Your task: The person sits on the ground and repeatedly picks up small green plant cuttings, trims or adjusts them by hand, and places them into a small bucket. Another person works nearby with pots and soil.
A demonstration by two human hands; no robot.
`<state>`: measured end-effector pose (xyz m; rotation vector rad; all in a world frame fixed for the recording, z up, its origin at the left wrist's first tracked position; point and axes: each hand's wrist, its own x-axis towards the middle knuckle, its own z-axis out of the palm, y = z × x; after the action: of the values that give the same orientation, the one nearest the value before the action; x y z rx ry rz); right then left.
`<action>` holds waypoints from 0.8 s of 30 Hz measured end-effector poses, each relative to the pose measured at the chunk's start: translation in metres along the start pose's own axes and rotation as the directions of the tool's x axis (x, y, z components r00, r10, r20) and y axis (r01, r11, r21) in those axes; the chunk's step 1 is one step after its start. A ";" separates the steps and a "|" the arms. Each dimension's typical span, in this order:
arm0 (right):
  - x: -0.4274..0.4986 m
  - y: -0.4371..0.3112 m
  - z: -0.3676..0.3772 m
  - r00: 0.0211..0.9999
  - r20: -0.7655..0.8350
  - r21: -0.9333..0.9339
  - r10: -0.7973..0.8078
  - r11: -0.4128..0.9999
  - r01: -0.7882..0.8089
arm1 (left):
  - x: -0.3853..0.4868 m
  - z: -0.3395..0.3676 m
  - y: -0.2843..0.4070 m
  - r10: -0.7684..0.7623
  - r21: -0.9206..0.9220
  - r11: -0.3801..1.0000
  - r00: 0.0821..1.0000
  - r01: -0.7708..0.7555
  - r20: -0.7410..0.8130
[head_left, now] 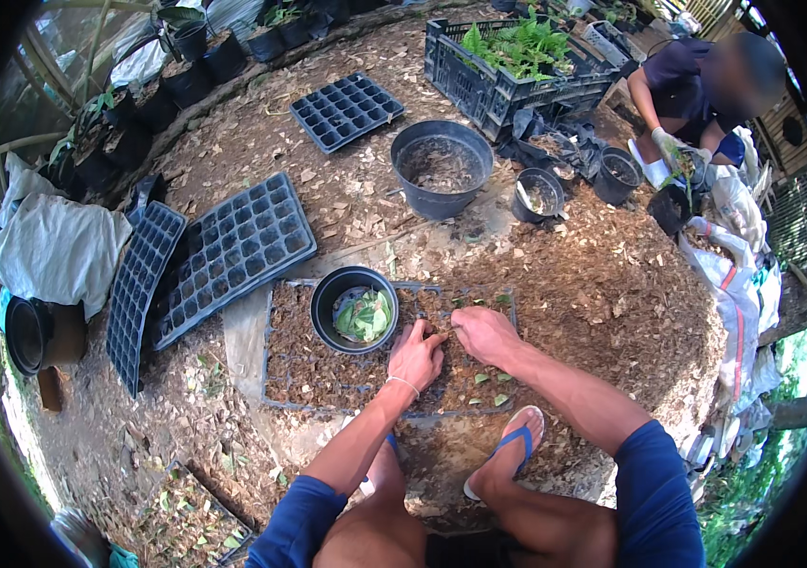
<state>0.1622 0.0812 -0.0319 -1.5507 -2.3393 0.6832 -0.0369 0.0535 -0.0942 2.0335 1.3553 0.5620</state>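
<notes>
A seedling tray (283,369) full of brown growing medium lies on the ground before me. My left hand (418,357) rests over its middle, fingers bent and pointing at the medium; whether it holds anything is hidden. Just to the right, my right hand (483,334) has its fingertips pinched low at the medium, and what may be between them cannot be made out. A black pot (316,312) with green leaf pieces (363,317) in it stands on the tray beside my left hand. Several small green leaf cuttings (501,400) stick up near the tray's right end.
Empty cell trays (251,245) lean at the left; another cell tray (347,112) lies farther back. Beyond are a large black pot (442,202), smaller pots and a crate (460,78) of ferns. A gloved co-worker (680,92) handles a plant at the upper right. Loose medium (609,305) is heaped right.
</notes>
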 end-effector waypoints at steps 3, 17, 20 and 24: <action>-0.001 0.000 -0.001 0.998 -0.011 -0.074 -0.062 0.995 0.061 | 0.000 -0.002 0.002 0.006 -0.001 1.000 1.000 -0.006 -0.024; 0.005 -0.016 -0.013 0.991 0.125 -0.099 0.046 0.995 -0.034 | 0.000 -0.004 0.003 0.037 -0.010 0.999 0.999 -0.037 -0.039; 0.007 -0.022 -0.022 0.992 0.096 -0.049 0.082 0.996 -0.078 | 0.000 -0.005 0.003 0.024 -0.009 1.000 0.999 -0.025 -0.024; 0.009 -0.025 -0.040 0.995 0.043 0.042 0.088 0.995 -0.089 | -0.002 -0.005 0.003 0.024 0.007 1.000 1.000 -0.023 -0.006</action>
<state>0.1562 0.0913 0.0147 -1.6446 -2.2798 0.7883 -0.0387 0.0524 -0.0881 2.0575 1.3402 0.5749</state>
